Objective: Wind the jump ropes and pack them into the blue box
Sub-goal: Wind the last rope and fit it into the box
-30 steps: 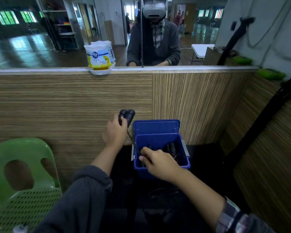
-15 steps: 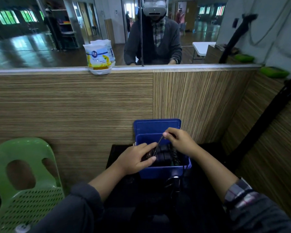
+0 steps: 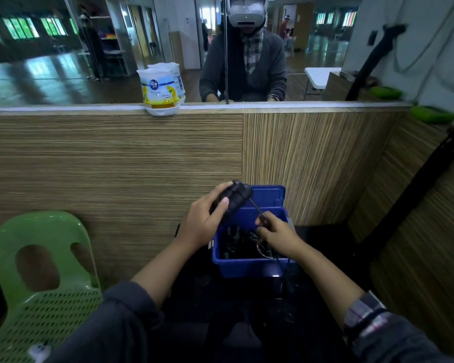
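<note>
Head view — left hand (image 3: 205,221) gripping handles (image 3: 235,196)

1. I look at a wood-grain partition wall (image 3: 116,163), my landmark, which fills the middle of the view.
2. Along its top edge runs a pale ledge (image 3: 63,109), and a white and yellow tub (image 3: 161,92) stands on it.
3. Above the ledge I see a mirror (image 3: 50,61) reflecting a shiny dark floor, green-lit windows and a white folding table (image 3: 321,77).
4. Left of the wall, low down, stands a green plastic chair (image 3: 41,271).
5. Right of it, a second wood-grain panel (image 3: 425,244) angles toward me.
</note>
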The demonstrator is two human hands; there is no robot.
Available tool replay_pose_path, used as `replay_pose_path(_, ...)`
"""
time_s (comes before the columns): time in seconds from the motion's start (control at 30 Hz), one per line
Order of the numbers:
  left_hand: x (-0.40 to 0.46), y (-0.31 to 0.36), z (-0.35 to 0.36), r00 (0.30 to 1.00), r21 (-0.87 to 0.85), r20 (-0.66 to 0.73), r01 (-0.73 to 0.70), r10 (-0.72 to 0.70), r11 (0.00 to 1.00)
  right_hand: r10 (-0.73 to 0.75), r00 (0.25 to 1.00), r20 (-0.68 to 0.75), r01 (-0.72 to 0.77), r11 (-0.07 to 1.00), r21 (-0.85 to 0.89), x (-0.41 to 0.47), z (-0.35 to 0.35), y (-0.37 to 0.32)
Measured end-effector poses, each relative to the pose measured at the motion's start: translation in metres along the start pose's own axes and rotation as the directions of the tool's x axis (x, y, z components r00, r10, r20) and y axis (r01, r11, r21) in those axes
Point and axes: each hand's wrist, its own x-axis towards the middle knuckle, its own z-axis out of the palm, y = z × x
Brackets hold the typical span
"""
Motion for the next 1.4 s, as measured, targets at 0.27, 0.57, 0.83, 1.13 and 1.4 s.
replay_pose_path(0.27, -0.001, -0.048, -0.017, 0.916, 0.087, -0.251, 0.344, -0.313, 0.935, -0.049, 0.979, -0.199, 0.001, 0.972, -0.236, -0.016, -0.005, 0.015)
replay_pose_path(0.57, -0.008, -0.064, -0.030, 0.882, 0.199, -0.283, 0.438, -0.376, 0.877, -0.012, 0.993, -0.117, 0.004, 0.998, -0.064, -0.030, -0.018, 0.042)
replay_pose_path(0.83, -0.009, -0.063, -0.041, 0.931, 0.381, -0.233, 0.353, -0.280, 0.855, -0.014, 0.943, -0.333, -0.165, 0.849, -0.502, -0.033, -0.048, 0.063)
replay_pose_path(1.13, 0.003, -0.062, -0.027, 0.923, 0.345, -0.239, 0.372, -0.303, 0.862, 0.017, 0.733, -0.680, -0.270, 0.925, -0.268, -0.032, -0.050, 0.082)
replay_pose_path(1.4, 0.004, -0.070, -0.021, 0.907, 0.383, -0.228, 0.417, -0.353, 0.824, 0.462, 0.858, -0.225, -0.015, 0.459, 0.888, -0.033, -0.061, 0.068)
